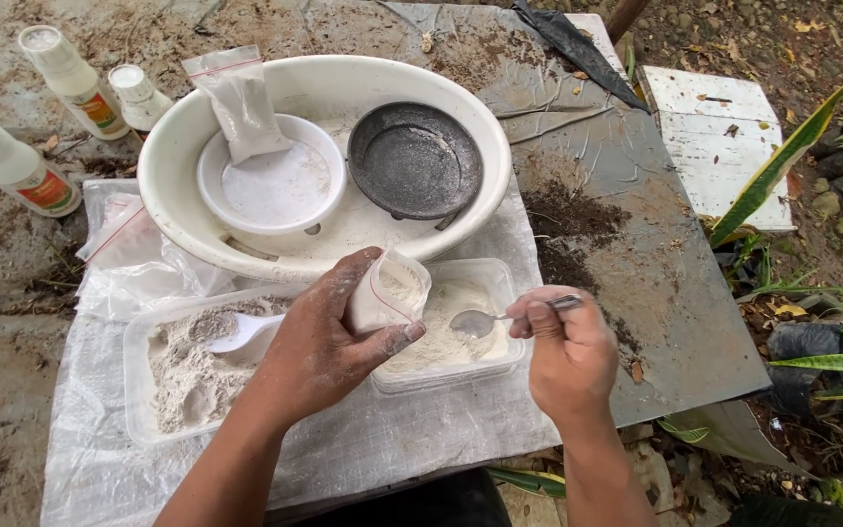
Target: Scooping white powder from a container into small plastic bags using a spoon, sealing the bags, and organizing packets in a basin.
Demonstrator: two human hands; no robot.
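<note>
My left hand (319, 342): closed around a small plastic bag (389, 293) of white powder, held over the clear tray (500, 283). My right hand (568, 351): pinching a metal spoon (485, 320), bowl just beside the bag's mouth. At 9 o'clock, second powder tray (139, 390) with white scoop (241, 332). At 12, white basin (173, 210), rim near the bag. Surface (656, 293) bare toward 3, edge close.

Basin (173, 176) at the table's (626, 293) far middle, bowl (270, 185) and pan (415, 161) inside it, bag (241, 102) upright in the bowl, three bottles (12, 161) far left, two powder trays (163, 376) side by side near, plastic spoon (243, 334) in the left tray.
</note>
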